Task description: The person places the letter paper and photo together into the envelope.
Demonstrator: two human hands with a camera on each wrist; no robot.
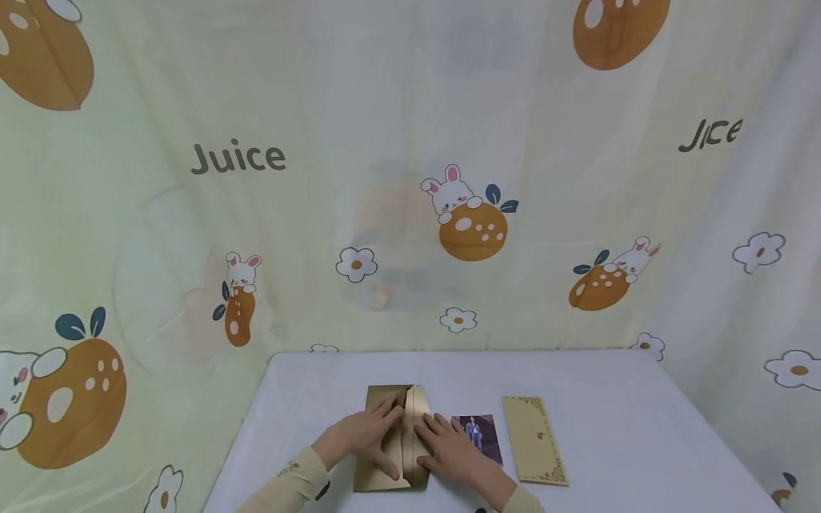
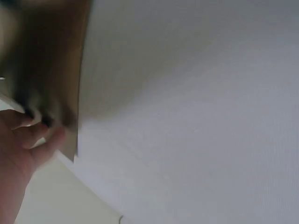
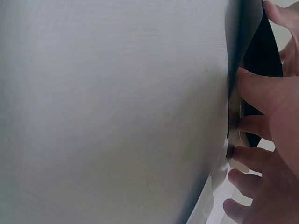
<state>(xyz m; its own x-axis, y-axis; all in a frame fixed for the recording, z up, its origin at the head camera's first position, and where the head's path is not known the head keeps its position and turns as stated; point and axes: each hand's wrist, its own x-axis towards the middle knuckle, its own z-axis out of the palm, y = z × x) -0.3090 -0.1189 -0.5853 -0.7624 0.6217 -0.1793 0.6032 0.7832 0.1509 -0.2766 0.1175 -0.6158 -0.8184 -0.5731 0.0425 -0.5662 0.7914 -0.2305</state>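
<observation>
Gold envelope, one: on worktop, nearer left edge than right. Left hand, right hand: fingers laid on it, not clasped. Step, apparently: working its lengthwise opening; next likely calls for steadying one side, spreading the other.

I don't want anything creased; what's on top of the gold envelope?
On the gold envelope rests the left hand; the right hand touches its flap. Whatever lies under the hands is covered.

A head-worn camera looks forward and down across the desk; close-up wrist cameras each share one hand with it: left hand, right hand.
</observation>
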